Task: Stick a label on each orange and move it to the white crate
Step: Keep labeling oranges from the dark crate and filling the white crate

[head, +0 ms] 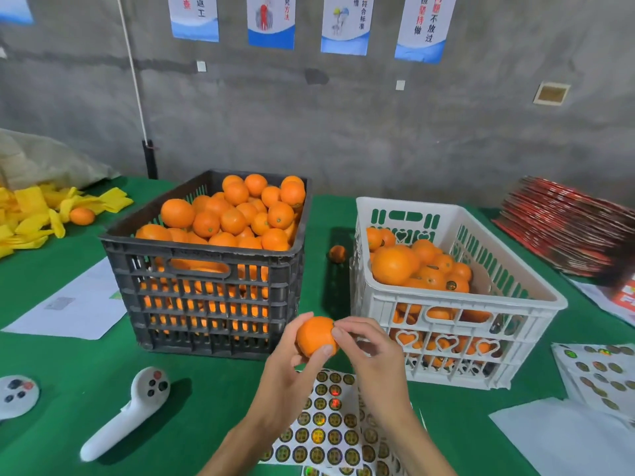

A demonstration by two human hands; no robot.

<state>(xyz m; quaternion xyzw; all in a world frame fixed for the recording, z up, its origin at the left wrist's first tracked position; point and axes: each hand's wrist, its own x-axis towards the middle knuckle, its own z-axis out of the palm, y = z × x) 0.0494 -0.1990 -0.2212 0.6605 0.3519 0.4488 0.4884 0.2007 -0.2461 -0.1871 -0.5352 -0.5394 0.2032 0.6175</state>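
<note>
My left hand [292,372] grips an orange [314,334] in front of the two crates, thumb across its lower right side. My right hand [369,352] has its fingertips against the orange's right side, index and thumb close together; any label under them is hidden. Below both hands lies a sheet of round gold labels [326,427]. The black crate [206,269] on the left is heaped with oranges. To the right, the white crate [453,304] holds several oranges, some bearing dark round labels.
A loose orange [337,253] sits between the crates. A white controller [130,412] and a second one [15,395] lie at left. More label sheets [598,372] and white paper [567,441] are at right. Yellow foam nets [31,214] and red flat boxes [563,225] sit further back.
</note>
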